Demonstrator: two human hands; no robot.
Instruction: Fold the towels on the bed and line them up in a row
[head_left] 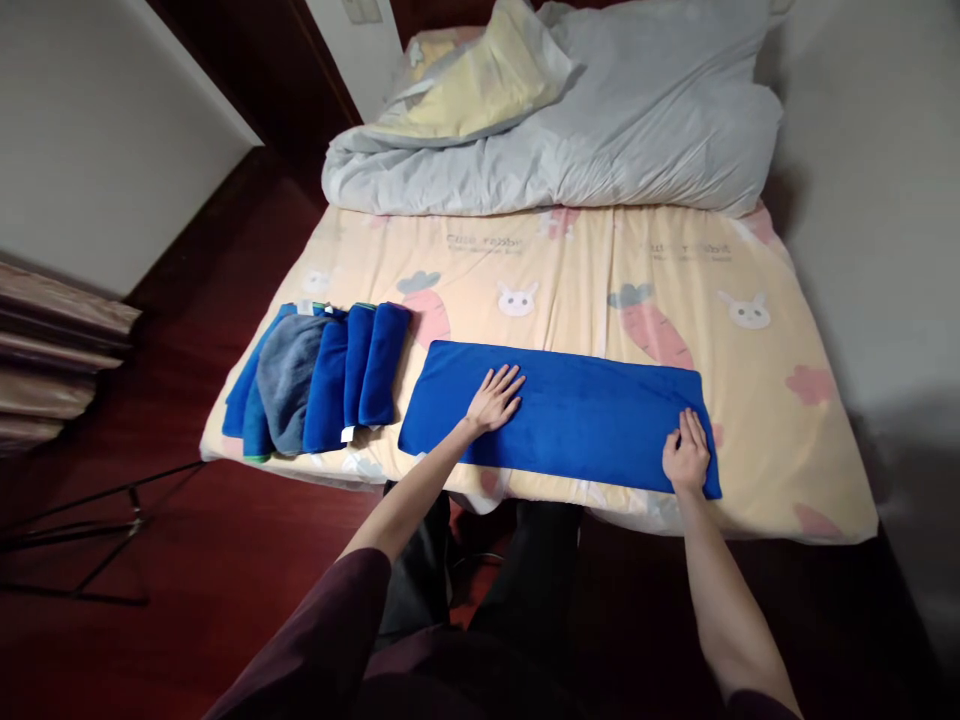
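A long blue towel (585,410) lies folded into a strip across the near edge of the bed (570,270). My left hand (495,398) rests flat on its left part, fingers spread and open. Over at the towel's right end, my right hand (686,452) presses down near the near corner with fingers stretched out. Neither hand grips anything.
A row of folded blue and grey towels (319,378) lies at the bed's left near corner. A grey duvet (600,130) and a yellow pillow (472,85) are heaped at the far end. A black stand (97,530) sits on the dark floor at left. Walls flank both sides.
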